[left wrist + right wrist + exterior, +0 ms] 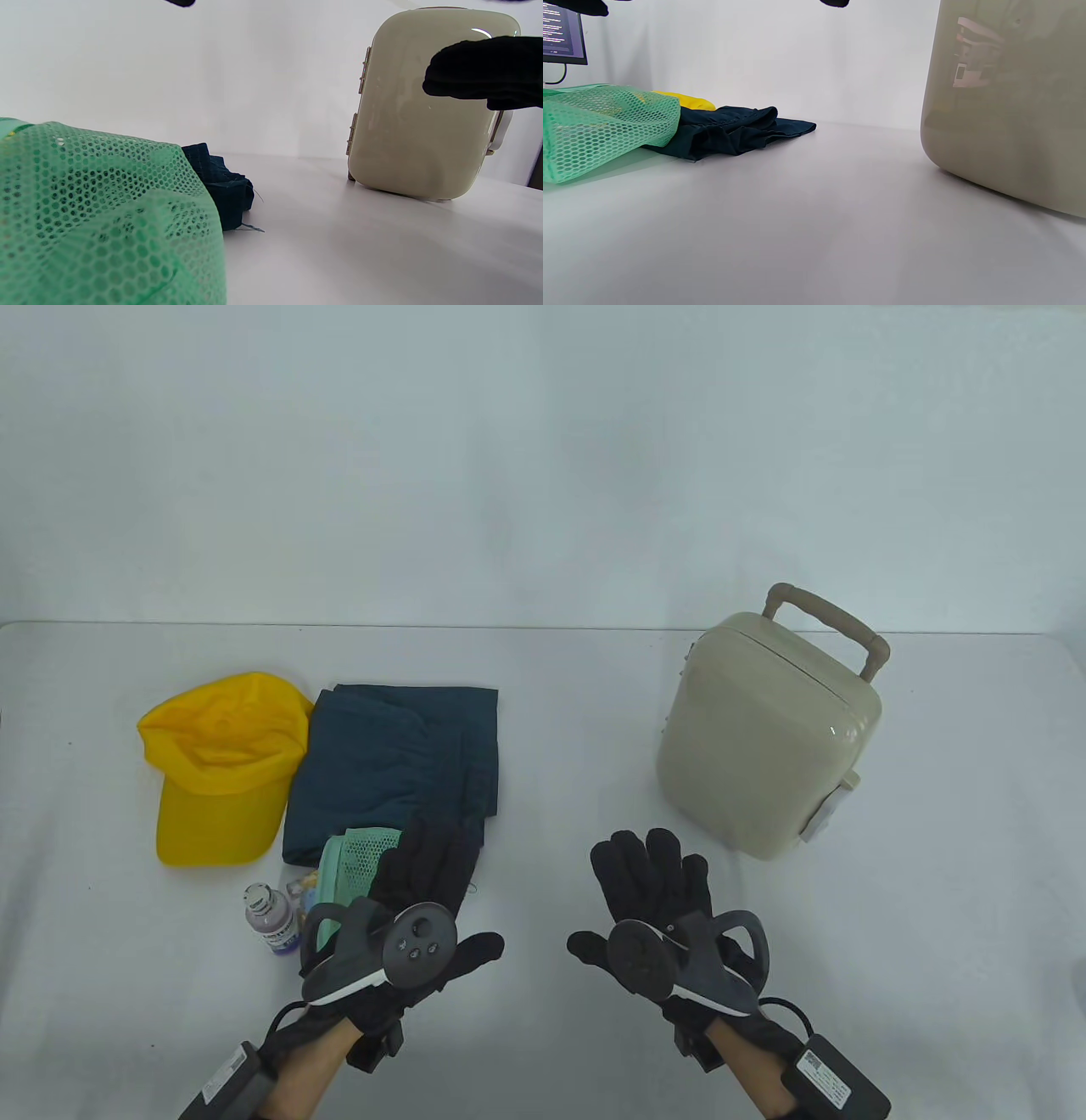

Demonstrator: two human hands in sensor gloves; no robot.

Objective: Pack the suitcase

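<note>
A small beige hard-shell suitcase (764, 738) stands closed at the right of the table (560, 712), its tan handle up; it also shows in the left wrist view (424, 127) and the right wrist view (1005, 101). A yellow cap (216, 763), a folded dark teal garment (394, 763) and a green mesh pouch (352, 861) lie at the left. My left hand (428, 865) hovers flat over the pouch's right edge, fingers straight, holding nothing. My right hand (649, 869) hovers open over bare table, left of the suitcase.
A small bottle (270, 918) with a clear cap and purple label stands near the front, left of the mesh pouch. A monitor (562, 36) shows at the far left in the right wrist view. White backdrop behind the table.
</note>
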